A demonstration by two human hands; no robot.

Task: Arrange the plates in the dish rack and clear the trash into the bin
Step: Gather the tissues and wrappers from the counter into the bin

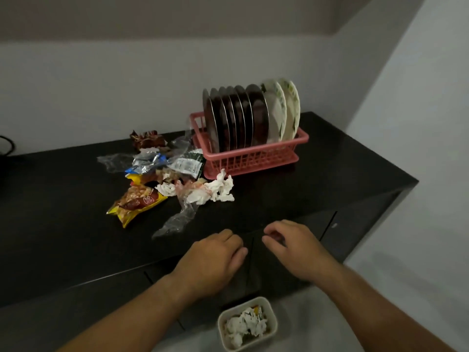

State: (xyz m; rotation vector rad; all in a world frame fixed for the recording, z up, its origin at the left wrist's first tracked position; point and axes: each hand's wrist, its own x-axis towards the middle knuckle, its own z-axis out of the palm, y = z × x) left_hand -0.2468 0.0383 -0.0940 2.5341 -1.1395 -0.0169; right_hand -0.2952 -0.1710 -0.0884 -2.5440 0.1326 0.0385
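Bin (273, 321) nearest, tissue already inside; just beyond, left hand (215, 257) and right hand (291, 246) hover at the counter (63, 199) edge, fingers loosely curled, both empty. Farther left lies the trash pile (177, 179), best grabbed in bunches and dropped straight down. Plates (241, 118) stand in the dish rack (253, 160), far right.

Almost nothing legible here, print is too blurred.
- yellow snack packet (137, 203), near left of the trash pile on the desk (330, 168): round emblem (149, 199) on its red band, characters inside could be digits, can't confirm. No brand name readable.
- dark green packet (196, 158), just left of the pink rack: white label (185, 164) with rows of fine print, unreadable; one lone character at its near right corner looks like "S".
- blue and silver wrapper (147, 163): printing visible, no letters resolve.
- small pale tag (334, 225) on the desk's front, right side: unreadable.
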